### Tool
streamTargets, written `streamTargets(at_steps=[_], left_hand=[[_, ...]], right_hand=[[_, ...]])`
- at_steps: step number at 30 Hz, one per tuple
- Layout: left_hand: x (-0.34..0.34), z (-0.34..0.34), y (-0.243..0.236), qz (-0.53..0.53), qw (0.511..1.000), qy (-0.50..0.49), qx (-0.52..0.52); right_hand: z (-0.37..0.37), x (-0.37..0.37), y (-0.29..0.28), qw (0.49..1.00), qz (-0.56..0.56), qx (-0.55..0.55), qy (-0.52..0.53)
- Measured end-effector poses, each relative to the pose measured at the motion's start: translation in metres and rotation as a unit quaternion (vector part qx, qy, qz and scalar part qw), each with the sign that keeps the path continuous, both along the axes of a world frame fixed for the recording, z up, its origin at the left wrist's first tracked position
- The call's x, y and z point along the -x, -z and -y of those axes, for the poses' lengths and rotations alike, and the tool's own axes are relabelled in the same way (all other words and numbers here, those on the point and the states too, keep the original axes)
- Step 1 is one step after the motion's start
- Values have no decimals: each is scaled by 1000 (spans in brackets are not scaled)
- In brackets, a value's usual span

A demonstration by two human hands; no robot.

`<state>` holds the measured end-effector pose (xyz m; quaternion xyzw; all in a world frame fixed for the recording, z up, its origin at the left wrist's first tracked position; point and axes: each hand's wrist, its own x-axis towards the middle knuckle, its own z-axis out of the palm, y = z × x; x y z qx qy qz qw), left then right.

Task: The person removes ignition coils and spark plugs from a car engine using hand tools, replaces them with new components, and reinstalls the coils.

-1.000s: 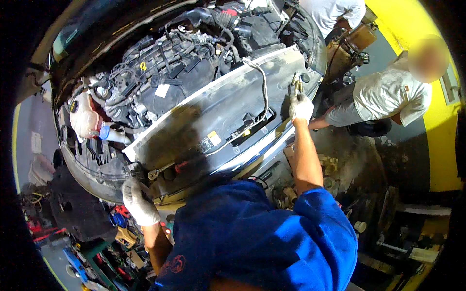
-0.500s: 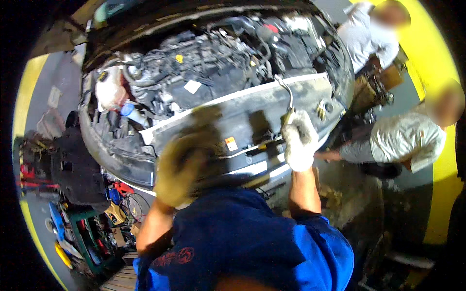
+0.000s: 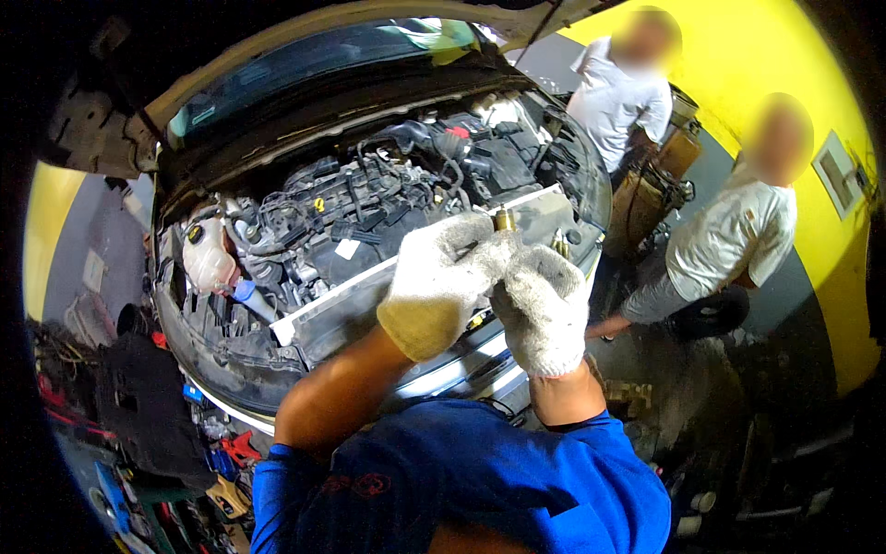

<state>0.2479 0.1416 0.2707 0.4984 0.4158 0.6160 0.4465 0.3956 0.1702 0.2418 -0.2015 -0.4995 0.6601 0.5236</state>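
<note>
Brass-coloured cylindrical fitting (image 3: 504,220) | axis near-upright in view, projecting beyond fingertips | left gloved hand (image 3: 441,284): nearer, pinching lower end | right gloved hand (image 3: 543,309): curled alongside, grip hidden

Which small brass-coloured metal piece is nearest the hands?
The small brass-coloured metal cylinder poking above the white-gloved left hand and right hand; the others rest on the grey front panel.

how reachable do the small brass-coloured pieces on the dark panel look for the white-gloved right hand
Probably yes: the right hand is close to the pieces, with nothing visible in between.
</note>
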Motion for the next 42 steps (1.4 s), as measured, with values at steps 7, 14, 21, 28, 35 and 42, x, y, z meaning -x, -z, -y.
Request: streamTargets(at_steps=[7,14,21,28,35,42], left_hand=[[-14,6,-17,60,998,21,27],[-18,7,-28,34,999,-9,28],[-17,-12,-6,17,999,-15,-25],[47,4,75,112,986,-117,27],[132,139,222,151,900,-406,45],[115,185,220,10,798,-588,127]], right_hand=[[12,-4,-11,995,-82,57,-8],[6,-1,-7,989,-121,55,-67],[0,3,-4,983,-142,94,-75],[-78,-12,102,972,167,-8,166],[-209,-88,270,634,660,-105,389],[-230,-85,262,575,717,-51,392]])
